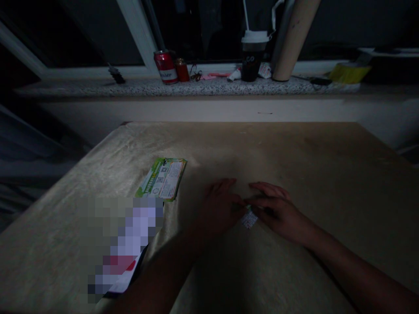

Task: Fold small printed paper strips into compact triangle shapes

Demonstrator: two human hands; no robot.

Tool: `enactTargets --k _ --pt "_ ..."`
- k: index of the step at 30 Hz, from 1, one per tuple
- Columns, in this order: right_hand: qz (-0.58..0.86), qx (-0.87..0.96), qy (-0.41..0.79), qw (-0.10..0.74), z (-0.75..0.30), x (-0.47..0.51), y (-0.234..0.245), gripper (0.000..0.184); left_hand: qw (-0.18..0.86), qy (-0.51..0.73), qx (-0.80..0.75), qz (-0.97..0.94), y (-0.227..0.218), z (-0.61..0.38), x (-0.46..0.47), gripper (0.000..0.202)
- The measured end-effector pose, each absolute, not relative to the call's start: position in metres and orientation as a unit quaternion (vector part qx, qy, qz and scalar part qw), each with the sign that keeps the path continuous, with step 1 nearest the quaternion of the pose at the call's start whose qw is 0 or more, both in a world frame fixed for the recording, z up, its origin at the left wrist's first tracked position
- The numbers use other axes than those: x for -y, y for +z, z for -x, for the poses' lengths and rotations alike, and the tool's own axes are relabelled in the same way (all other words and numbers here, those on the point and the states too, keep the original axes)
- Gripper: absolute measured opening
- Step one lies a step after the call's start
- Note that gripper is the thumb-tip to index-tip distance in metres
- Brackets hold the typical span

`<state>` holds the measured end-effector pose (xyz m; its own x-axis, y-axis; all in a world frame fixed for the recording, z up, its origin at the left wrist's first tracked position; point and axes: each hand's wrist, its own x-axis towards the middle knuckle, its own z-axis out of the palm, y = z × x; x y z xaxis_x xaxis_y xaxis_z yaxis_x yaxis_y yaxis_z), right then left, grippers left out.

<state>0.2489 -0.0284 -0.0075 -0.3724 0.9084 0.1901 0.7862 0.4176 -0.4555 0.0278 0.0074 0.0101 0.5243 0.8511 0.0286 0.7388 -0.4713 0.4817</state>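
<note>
A small piece of printed paper (249, 220), pale with fine print and a bit of green at its top, lies low over the table between both hands. My left hand (220, 210) pinches its left edge with thumb and index finger, the other fingers stretched forward. On the opposite edge, my right hand (282, 214) also has thumb and index finger closed on the paper. The fingers cover the paper's upper part, and dim light hides the finer folds. Left of my hands lies a stack of green-and-white printed sheets (167, 179).
A lit device (122, 285), partly pixelated, lies by my left forearm. The table (314, 152) has a beige cover. On the stone windowsill (137, 89) stand a red can (166, 67), an orange jar (182, 70), a black cup with white lid (250, 59) and a cardboard tube (294, 43).
</note>
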Motion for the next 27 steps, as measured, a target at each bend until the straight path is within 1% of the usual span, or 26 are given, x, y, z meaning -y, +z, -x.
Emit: enactTargets --k 4,8,13,18,23,27 --pt "0.529 0.808 0.134 0.221 -0.245 0.028 -0.01 0.022 0.22 0.107 -0.468 -0.849 0.016 -0.025 -0.009 0.018" --pt "0.535 0.805 0.124 0.225 -0.243 0.027 -0.01 0.02 0.23 0.096 -0.456 -0.854 0.018 -0.02 -0.011 0.023" --pt "0.537 0.803 0.112 0.233 -0.241 0.026 -0.013 0.019 0.245 0.07 -0.446 -0.858 0.017 -0.015 -0.014 0.036" --pt "0.546 0.796 0.116 0.232 -0.24 0.026 -0.013 0.017 0.244 0.064 -0.44 -0.862 0.017 -0.015 -0.016 0.037" --pt "0.543 0.798 0.135 0.221 -0.243 0.025 -0.01 0.021 0.248 0.048 -0.447 -0.858 0.02 -0.016 -0.017 0.036" --pt "0.524 0.814 0.154 0.198 -0.25 0.023 -0.006 0.03 0.243 0.054 -0.445 -0.86 0.021 -0.015 -0.017 0.036"
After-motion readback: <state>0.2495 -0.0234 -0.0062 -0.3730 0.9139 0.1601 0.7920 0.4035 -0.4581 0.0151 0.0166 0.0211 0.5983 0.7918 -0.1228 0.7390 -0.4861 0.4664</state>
